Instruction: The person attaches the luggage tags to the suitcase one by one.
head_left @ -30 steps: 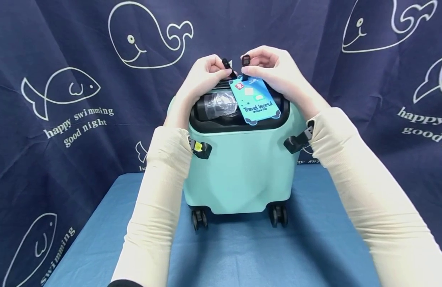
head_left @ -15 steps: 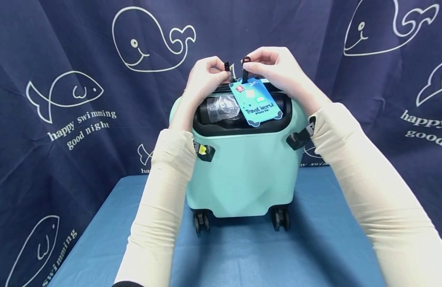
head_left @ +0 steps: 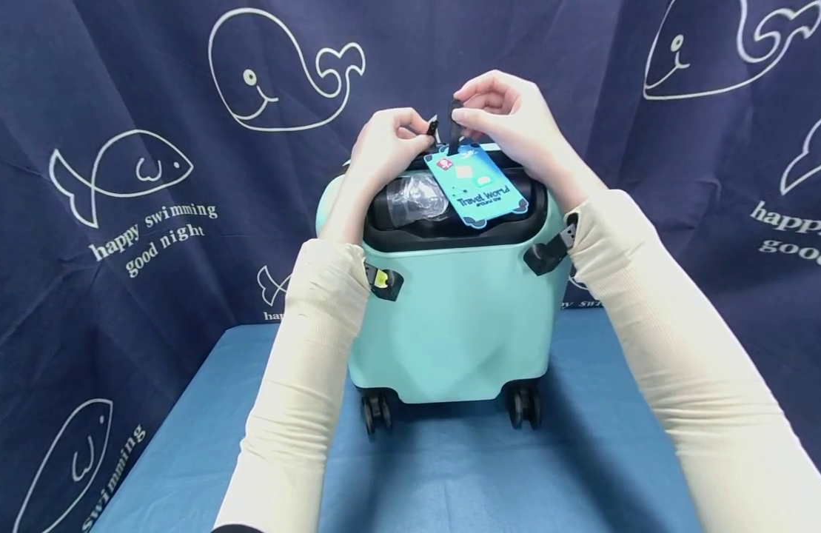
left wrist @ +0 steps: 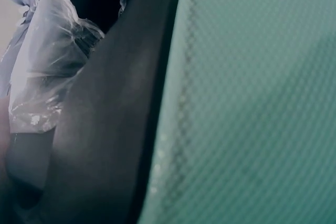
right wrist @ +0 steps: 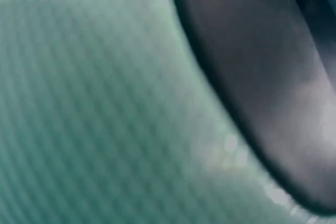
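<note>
A mint-green suitcase (head_left: 450, 318) stands upright, and a blue luggage tag (head_left: 480, 185) reading "Travel World" lies against its black top recess. From the tag a black strap (head_left: 454, 132) rises. My right hand (head_left: 513, 122) pinches one end of it between thumb and fingers. My left hand (head_left: 389, 148) pinches the other black end beside it. The two ends are apart. Crinkled clear plastic (head_left: 413, 198) wraps the suitcase's handle, also visible as plastic (left wrist: 50, 66) in the left wrist view. The right wrist view shows only the blurred suitcase shell (right wrist: 94, 108) and black recess edge (right wrist: 252, 66).
The suitcase rests on black wheels (head_left: 523, 406) on a blue cloth-covered table (head_left: 443, 474). Behind it hangs a dark blue curtain (head_left: 490, 44) with white whale and fish drawings. Wrist-worn cameras (head_left: 546, 255) sit close to the suitcase front.
My left hand has moved a little right, bringing its strap end nearer the other. My right hand has risen slightly, and its strap end now stands more upright.
</note>
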Motion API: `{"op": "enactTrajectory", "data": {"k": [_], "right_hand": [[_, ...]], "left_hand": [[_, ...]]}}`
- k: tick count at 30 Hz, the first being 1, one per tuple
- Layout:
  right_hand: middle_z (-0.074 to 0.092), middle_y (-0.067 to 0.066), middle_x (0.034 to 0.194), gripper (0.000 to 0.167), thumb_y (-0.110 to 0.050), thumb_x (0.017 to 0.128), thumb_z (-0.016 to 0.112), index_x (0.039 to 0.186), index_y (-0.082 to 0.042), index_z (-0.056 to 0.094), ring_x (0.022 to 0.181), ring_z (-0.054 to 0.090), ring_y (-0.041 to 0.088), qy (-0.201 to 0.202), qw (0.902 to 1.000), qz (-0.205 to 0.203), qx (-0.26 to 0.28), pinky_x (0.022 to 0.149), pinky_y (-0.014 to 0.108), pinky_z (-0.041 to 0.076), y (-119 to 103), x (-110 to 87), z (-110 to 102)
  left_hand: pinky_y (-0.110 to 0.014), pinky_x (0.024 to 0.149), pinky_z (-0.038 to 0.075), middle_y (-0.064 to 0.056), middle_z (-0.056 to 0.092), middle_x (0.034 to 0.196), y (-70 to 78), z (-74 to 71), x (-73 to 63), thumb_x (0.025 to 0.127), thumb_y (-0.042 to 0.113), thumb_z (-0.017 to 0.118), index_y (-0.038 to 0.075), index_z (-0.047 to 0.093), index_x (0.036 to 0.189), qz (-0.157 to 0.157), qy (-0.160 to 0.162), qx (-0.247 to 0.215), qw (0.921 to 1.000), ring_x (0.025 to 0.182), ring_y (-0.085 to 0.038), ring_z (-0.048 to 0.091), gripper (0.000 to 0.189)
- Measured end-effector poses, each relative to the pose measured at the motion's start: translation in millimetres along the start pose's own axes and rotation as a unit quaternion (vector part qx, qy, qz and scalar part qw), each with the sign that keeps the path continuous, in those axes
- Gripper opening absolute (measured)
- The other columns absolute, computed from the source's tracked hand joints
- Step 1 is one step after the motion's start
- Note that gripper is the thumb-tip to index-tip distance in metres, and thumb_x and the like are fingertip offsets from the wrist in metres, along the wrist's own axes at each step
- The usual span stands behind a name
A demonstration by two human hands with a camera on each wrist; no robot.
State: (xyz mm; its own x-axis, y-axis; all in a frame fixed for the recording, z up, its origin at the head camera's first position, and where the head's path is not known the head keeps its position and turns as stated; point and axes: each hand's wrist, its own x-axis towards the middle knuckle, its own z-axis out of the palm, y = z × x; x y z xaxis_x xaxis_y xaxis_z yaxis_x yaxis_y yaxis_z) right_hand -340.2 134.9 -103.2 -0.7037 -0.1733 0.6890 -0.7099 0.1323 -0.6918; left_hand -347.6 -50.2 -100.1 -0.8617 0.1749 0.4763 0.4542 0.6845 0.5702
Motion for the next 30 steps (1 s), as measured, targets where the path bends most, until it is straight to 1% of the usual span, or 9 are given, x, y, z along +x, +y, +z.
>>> {"op": "enactTrajectory", "data": {"k": [2, 5, 8, 11, 15, 21, 26, 30], "right_hand": [[0.067, -0.004, 0.075, 0.012, -0.007, 0.084, 0.069, 0.095, -0.01, 0.066, 0.064, 0.059, 0.011, -0.001, 1.0, -0.004, -0.003, 0.065, 0.022, 0.047, -1.1, -0.2, -0.8], [0.068, -0.003, 0.079, 0.012, -0.009, 0.084, 0.069, 0.096, -0.01, 0.068, 0.066, 0.059, 0.011, 0.0, 1.0, -0.002, -0.002, 0.066, 0.021, 0.048, -2.3, -0.5, -2.0], [0.068, -0.003, 0.08, 0.013, -0.01, 0.084, 0.07, 0.097, -0.009, 0.069, 0.067, 0.059, 0.011, -0.001, 1.0, 0.005, 0.002, 0.067, 0.021, 0.048, -2.1, -1.1, -2.4], [0.068, -0.003, 0.08, 0.015, -0.01, 0.083, 0.071, 0.097, -0.009, 0.069, 0.066, 0.06, 0.011, -0.001, 0.9999, 0.015, 0.007, 0.067, 0.021, 0.048, -0.9, -1.8, -2.2], [0.069, -0.004, 0.083, 0.016, -0.011, 0.083, 0.071, 0.098, -0.01, 0.07, 0.068, 0.06, 0.011, -0.004, 0.9995, 0.03, 0.002, 0.067, 0.021, 0.048, -0.3, -2.3, -0.9], [0.069, -0.005, 0.084, 0.018, -0.015, 0.083, 0.071, 0.101, -0.011, 0.07, 0.069, 0.06, 0.012, -0.02, 0.9985, 0.045, -0.025, 0.07, 0.021, 0.048, -0.1, -2.8, 0.1], [0.069, -0.007, 0.084, 0.022, -0.018, 0.084, 0.071, 0.104, -0.012, 0.069, 0.072, 0.06, 0.012, -0.034, 0.9968, 0.056, -0.046, 0.071, 0.021, 0.047, -1.3, -4.1, -0.8], [0.07, -0.009, 0.084, 0.023, -0.021, 0.084, 0.071, 0.106, -0.013, 0.069, 0.075, 0.061, 0.011, -0.038, 0.9954, 0.069, -0.055, 0.071, 0.021, 0.046, -2.0, -4.5, -2.3]], "left_hand": [[-0.026, 0.085, 0.041, 0.004, 0.071, 0.101, 1.5, -0.7, 0.0, 0.088, 0.027, 0.061, 0.023, 0.064, 0.088, 0.0, -0.002, 0.007, 1.0, 0.094, -0.005, 0.062, 0.004], [-0.03, 0.088, 0.04, 0.005, 0.07, 0.101, 3.3, -1.5, -0.1, 0.089, 0.028, 0.06, 0.026, 0.061, 0.086, -0.004, -0.008, 0.015, 0.9998, 0.096, -0.005, 0.06, 0.004], [-0.033, 0.089, 0.04, 0.005, 0.069, 0.101, 3.8, -1.0, -0.8, 0.089, 0.03, 0.059, 0.026, 0.061, 0.088, -0.006, -0.014, 0.019, 0.9997, 0.096, -0.005, 0.059, 0.005], [-0.034, 0.089, 0.04, 0.004, 0.068, 0.099, 3.0, 0.1, -1.5, 0.09, 0.029, 0.059, 0.024, 0.062, 0.092, 0.001, -0.017, 0.021, 0.9996, 0.094, -0.006, 0.058, 0.007], [-0.031, 0.087, 0.041, 0.002, 0.068, 0.099, 1.6, 1.3, -2.5, 0.091, 0.027, 0.059, 0.02, 0.064, 0.099, 0.017, -0.016, 0.02, 0.9995, 0.092, -0.007, 0.058, 0.012], [-0.024, 0.084, 0.042, -0.001, 0.07, 0.099, -1.2, 2.0, -2.6, 0.091, 0.025, 0.061, 0.018, 0.068, 0.104, 0.04, -0.009, 0.021, 0.9989, 0.089, -0.006, 0.06, 0.017], [-0.023, 0.084, 0.042, -0.001, 0.07, 0.1, -0.3, 3.5, -2.2, 0.09, 0.025, 0.062, 0.018, 0.07, 0.105, 0.045, -0.007, 0.022, 0.9987, 0.089, -0.006, 0.06, 0.018], [-0.022, 0.083, 0.042, -0.001, 0.07, 0.099, 0.0, 5.0, -1.2, 0.091, 0.025, 0.062, 0.019, 0.07, 0.106, 0.05, -0.009, 0.025, 0.9984, 0.088, -0.005, 0.059, 0.019]]}}
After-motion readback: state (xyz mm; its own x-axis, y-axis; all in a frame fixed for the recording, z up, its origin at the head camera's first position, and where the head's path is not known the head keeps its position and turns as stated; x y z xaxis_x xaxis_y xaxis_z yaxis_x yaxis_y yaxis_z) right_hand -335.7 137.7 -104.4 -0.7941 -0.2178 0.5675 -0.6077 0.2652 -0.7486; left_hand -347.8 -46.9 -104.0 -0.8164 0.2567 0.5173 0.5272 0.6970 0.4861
